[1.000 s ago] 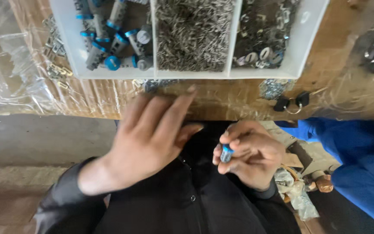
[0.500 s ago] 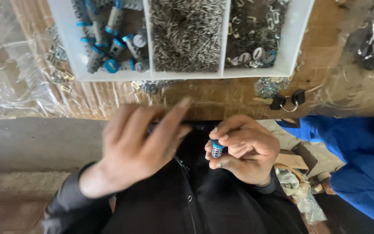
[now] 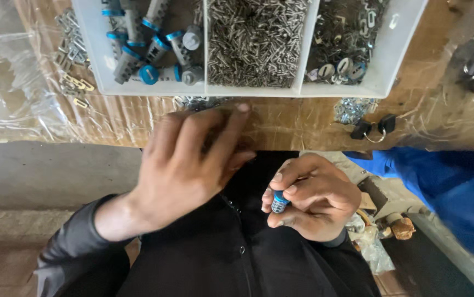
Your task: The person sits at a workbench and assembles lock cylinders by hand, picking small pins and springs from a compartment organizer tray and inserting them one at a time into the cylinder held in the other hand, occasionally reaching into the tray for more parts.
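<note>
Head view: right hand point(image 3: 314, 201) half-hides blue-capped cylinder point(image 3: 279, 203).

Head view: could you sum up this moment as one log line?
right hand: grips small blue-capped cylinder | left hand: open, reaching toward white divided tray | tray: cylinders, pins, metal parts

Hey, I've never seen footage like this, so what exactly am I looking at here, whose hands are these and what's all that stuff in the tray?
The camera sits on a person's head and looks down, so both hands are theirs. The right hand holds a small cylinder with a blue end between its fingertips. The left hand holds nothing and reaches, fingers spread, toward the wooden bench, which is covered in clear plastic. On it stands a white divided tray: grey-and-blue cylinders on one side, a heap of small metal pins in the middle, darker metal bits beside them. The blue sleeve is someone else's.
</note>
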`<action>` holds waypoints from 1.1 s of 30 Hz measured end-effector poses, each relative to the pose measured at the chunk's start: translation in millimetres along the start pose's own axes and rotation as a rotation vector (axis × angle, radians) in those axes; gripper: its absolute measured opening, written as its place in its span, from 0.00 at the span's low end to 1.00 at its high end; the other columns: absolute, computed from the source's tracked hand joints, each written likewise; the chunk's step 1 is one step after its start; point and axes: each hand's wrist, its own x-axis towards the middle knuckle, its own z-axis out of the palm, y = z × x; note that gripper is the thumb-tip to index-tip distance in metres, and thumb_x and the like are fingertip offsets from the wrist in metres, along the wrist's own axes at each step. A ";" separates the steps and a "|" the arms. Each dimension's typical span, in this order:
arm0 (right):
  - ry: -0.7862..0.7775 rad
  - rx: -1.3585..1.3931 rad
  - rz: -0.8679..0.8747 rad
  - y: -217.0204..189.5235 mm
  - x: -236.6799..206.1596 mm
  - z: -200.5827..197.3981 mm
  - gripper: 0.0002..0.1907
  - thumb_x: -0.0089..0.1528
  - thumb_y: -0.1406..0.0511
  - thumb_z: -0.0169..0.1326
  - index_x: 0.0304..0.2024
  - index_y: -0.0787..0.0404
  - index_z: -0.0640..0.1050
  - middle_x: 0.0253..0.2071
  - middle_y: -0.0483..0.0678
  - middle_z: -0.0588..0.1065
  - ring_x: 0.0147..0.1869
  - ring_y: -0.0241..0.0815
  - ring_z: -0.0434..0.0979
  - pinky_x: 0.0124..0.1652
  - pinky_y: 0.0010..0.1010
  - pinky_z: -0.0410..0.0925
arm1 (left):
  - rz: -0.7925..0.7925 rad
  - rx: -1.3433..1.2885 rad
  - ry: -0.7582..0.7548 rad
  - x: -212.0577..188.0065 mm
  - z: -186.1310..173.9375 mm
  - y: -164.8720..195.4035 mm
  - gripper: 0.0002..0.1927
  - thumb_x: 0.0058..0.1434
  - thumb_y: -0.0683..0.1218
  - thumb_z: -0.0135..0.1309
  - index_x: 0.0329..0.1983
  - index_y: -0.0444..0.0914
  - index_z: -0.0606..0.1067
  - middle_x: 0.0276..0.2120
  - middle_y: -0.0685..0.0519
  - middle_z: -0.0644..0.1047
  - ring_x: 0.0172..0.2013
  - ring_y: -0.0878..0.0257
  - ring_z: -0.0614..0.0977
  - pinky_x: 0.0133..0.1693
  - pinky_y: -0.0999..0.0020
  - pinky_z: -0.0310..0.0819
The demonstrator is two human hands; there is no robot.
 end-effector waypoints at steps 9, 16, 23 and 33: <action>0.065 0.070 0.078 1.9 1.5 4.3 0.23 0.57 0.80 0.68 0.53 0.69 0.77 0.55 0.61 0.74 0.47 0.45 0.83 0.44 0.34 0.83 | 0.359 -0.286 0.095 -11.6 -2.3 -31.5 0.16 0.49 0.42 0.64 0.42 0.34 0.81 0.42 0.47 0.79 0.44 0.52 0.80 0.44 0.62 0.80; 0.064 0.044 0.146 6.3 5.7 7.6 0.25 0.60 0.79 0.68 0.57 0.67 0.74 0.55 0.59 0.72 0.49 0.43 0.82 0.46 0.32 0.83 | -0.018 -0.362 0.128 4.2 -24.1 -5.8 0.16 0.51 0.33 0.67 0.41 0.40 0.81 0.37 0.52 0.79 0.36 0.55 0.78 0.37 0.63 0.73; 0.119 -0.092 0.114 3.2 -1.9 -2.8 0.21 0.58 0.74 0.70 0.52 0.67 0.77 0.56 0.57 0.74 0.48 0.31 0.76 0.47 0.17 0.73 | 0.019 -0.761 0.056 23.2 -7.4 23.5 0.14 0.51 0.32 0.68 0.39 0.36 0.79 0.39 0.50 0.80 0.37 0.55 0.80 0.39 0.63 0.75; 0.004 -0.132 0.061 0.5 -1.7 -5.5 0.19 0.58 0.76 0.69 0.50 0.65 0.80 0.54 0.54 0.74 0.52 0.41 0.81 0.45 0.22 0.80 | 0.143 -0.650 0.008 13.3 -17.3 16.7 0.14 0.51 0.44 0.72 0.39 0.42 0.80 0.35 0.54 0.74 0.35 0.53 0.76 0.35 0.60 0.67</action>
